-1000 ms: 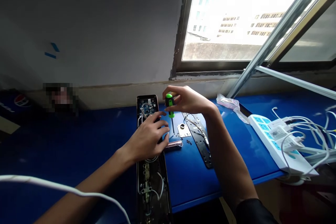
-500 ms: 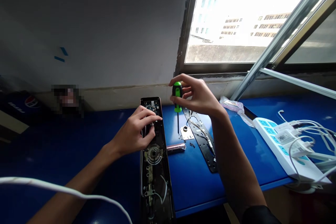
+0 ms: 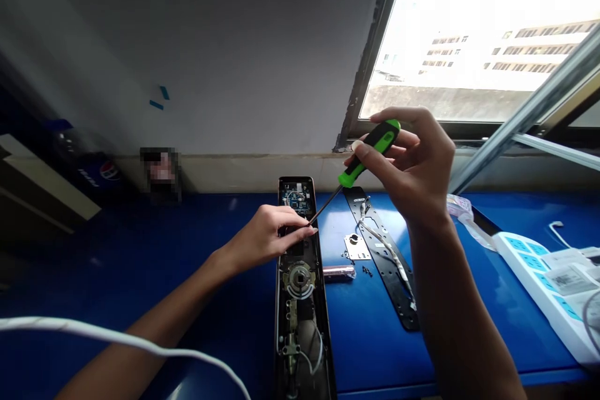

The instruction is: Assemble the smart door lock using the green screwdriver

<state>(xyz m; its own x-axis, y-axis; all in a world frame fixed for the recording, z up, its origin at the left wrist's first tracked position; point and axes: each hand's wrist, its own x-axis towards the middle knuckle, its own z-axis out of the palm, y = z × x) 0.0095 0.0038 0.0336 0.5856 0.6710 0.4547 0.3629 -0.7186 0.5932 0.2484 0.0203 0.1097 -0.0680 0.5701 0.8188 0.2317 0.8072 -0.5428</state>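
The right hand (image 3: 419, 165) grips the green and black handle of a screwdriver (image 3: 355, 170), which slants down and left over a long, narrow case (image 3: 323, 309) on the blue table (image 3: 375, 350). The left hand (image 3: 265, 234) reaches over the case from the left, thumb and fingertips around the screwdriver's tip; whether they pinch anything cannot be told. A circuit board (image 3: 299, 203) sits at the case's far end. To the right lie a pink wrapped cylinder (image 3: 338, 273), small screws (image 3: 367, 271), a metal plate (image 3: 358, 250) and a long black panel (image 3: 398, 300).
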